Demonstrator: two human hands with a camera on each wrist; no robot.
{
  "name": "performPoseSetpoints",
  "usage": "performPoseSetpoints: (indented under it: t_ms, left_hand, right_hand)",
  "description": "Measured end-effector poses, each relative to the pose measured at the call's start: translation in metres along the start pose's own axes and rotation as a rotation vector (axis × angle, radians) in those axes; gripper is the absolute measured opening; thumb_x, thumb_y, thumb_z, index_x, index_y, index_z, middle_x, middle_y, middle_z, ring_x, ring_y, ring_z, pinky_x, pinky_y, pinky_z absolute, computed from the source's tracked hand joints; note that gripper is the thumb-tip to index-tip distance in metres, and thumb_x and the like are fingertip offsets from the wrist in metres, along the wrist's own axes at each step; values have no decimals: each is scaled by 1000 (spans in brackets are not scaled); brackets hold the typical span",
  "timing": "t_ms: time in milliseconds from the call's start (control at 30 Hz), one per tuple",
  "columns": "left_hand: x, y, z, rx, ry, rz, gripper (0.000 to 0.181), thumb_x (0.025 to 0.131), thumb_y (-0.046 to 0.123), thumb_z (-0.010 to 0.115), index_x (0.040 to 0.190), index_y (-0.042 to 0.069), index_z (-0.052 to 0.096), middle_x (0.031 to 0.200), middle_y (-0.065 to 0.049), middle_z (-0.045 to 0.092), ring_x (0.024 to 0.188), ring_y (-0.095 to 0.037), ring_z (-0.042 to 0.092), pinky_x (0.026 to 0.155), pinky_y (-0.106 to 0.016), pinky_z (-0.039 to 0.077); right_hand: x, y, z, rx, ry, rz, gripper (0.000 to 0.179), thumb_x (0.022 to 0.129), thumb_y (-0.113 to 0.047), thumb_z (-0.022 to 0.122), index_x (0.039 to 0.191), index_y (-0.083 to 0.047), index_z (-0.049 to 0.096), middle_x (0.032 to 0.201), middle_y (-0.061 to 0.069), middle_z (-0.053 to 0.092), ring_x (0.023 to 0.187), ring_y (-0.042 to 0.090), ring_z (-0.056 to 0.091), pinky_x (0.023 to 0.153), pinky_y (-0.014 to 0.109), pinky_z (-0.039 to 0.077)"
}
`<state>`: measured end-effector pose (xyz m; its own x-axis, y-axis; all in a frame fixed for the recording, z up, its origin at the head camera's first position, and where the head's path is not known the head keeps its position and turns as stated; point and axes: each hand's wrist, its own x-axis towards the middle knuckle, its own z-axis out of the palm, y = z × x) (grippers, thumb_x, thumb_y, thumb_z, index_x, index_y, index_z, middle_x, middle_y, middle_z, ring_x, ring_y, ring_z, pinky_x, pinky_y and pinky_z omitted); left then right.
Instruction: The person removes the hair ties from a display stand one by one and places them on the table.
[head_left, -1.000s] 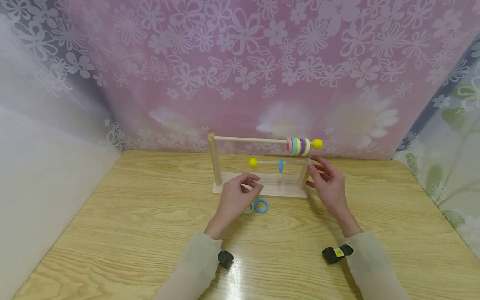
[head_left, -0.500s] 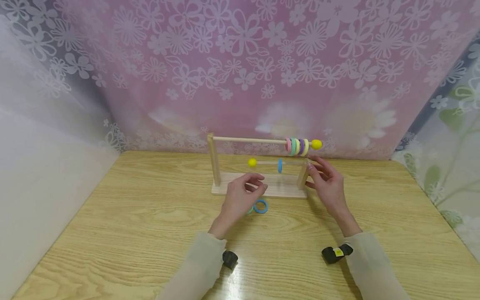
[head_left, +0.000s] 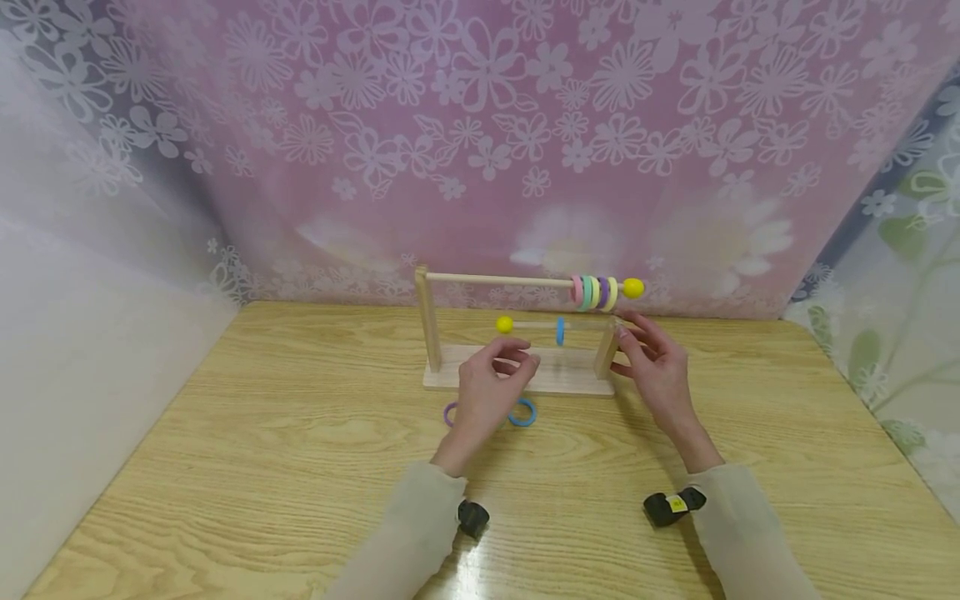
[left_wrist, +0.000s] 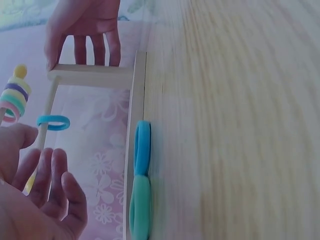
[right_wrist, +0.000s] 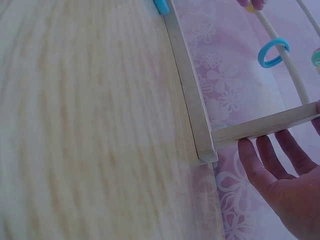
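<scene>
A light wooden stand (head_left: 517, 382) has two posts, each with a rod. On its lower rod hangs a blue ring (head_left: 560, 332), with a yellow ball (head_left: 505, 325) at the free end. My left hand (head_left: 491, 383) hovers before this rod, fingers softly bent and nothing held; the left wrist view shows its fingers (left_wrist: 59, 160) overlapping the rod near the ball. My right hand (head_left: 660, 371) is at the right post (head_left: 608, 350), fingertips (right_wrist: 246, 144) resting against its outer face and thumb at its top. Pink, green, yellow and purple rings (head_left: 595, 292) hang on the upper rod.
On the table before the stand lie a blue ring (head_left: 522, 412) and a purple ring (head_left: 450, 413), the latter partly behind my left hand. A green ring (left_wrist: 140, 207) touches the blue one in the left wrist view. A floral curtain (head_left: 480, 167) hangs behind the table.
My left hand has shifted slightly to the right, uncovering the purple ring and covering the green one in the head view. The right hand and the stand stay in place.
</scene>
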<state>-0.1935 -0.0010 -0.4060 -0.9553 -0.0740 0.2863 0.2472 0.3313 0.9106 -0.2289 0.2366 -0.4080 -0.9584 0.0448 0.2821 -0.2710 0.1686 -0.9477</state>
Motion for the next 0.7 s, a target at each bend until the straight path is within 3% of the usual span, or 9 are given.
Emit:
performPoseSetpoints:
  t_ms: [467,700]
  left_hand:
    - [2,2,18,-101,133,7,23,89,25,80,106,11,75,93,-4,77,73,-10,69,68,-23,59]
    - [2,6,26,-151,163,-4,20,88,23,80,103,11,75,93,-6,77,72,-14,69,68,-24,59]
  right_hand:
    - [-1,-1,0,1,-5,-9,42,105,-25,59,144,-11,58,117,5,64,99,4,68,74,26,62]
    - [-1,-2,0,13,-10,-7,42,105,-23,59,144,-8,57,117,4,65,102,7,68,74,27,62]
